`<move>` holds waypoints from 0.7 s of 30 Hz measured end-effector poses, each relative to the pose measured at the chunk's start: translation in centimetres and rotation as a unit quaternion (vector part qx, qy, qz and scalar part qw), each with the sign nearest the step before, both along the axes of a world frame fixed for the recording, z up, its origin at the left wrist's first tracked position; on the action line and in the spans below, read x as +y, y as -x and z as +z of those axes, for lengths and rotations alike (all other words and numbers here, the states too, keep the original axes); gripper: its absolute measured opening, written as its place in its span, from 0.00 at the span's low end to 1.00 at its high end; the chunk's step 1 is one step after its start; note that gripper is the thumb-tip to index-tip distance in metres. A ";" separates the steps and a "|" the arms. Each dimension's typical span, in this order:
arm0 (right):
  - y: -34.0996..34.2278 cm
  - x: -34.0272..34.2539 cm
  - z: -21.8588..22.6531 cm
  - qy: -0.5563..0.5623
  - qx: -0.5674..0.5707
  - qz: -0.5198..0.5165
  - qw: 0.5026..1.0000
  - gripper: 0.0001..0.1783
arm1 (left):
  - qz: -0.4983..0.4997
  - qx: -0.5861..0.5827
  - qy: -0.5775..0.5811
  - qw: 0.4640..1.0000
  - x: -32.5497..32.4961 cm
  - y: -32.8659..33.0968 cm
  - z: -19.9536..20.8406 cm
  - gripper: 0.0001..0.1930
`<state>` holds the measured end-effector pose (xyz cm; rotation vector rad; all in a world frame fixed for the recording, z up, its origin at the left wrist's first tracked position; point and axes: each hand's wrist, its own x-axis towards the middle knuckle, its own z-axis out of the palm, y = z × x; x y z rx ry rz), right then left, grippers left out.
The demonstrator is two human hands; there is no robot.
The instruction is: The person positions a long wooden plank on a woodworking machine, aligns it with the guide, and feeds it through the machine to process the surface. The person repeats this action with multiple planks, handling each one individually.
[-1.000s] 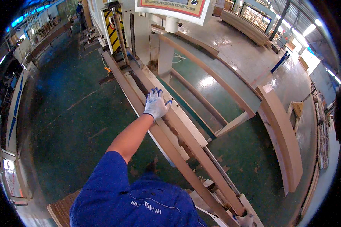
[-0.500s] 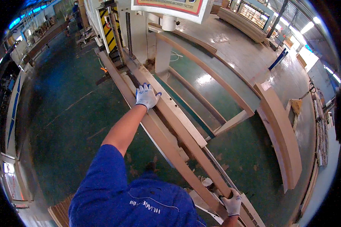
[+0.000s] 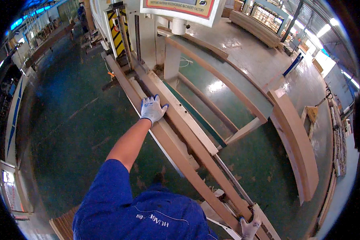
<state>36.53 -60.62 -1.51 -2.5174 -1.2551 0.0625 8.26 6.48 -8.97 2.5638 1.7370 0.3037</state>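
Observation:
My left hand, in a white glove with blue fingertips, lies across the inner edge of a long brown board. Its thumb is spread toward a second long board that runs alongside on the right. Both boards lie lengthwise on a long machine bed, with a narrow gap between them. Close to the bottom edge, my gloved right hand wraps the near end of the right-hand board, thumb on one side and fingers on the other. Its lower part is cut off by the picture's edge.
At the boards' far end stands a white machine with a striped yellow-black panel and a hanging control box. To the right are a wooden frame and an upright stack of brown boards. A pale rail borders the bed.
My left hand has slid slightly nearer and to the left, off the right-hand board. My right hand has shifted nearer, toward the bottom edge.

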 end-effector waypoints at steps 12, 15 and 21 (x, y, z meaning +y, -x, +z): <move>-0.7 -5.0 -8.7 0.053 -0.016 -0.206 0.977 0.47 | 0.000 -0.007 -0.033 0.999 -0.1 0.0 -0.4 0.40; -0.7 -5.3 -8.9 0.057 -0.039 -0.207 0.976 0.46 | 0.001 -0.005 -0.035 0.999 -0.2 -0.2 -0.4 0.40; -0.3 -4.5 -8.0 0.054 -0.024 -0.216 0.975 0.45 | 0.007 0.001 -0.009 1.000 -0.5 -0.2 0.4 0.41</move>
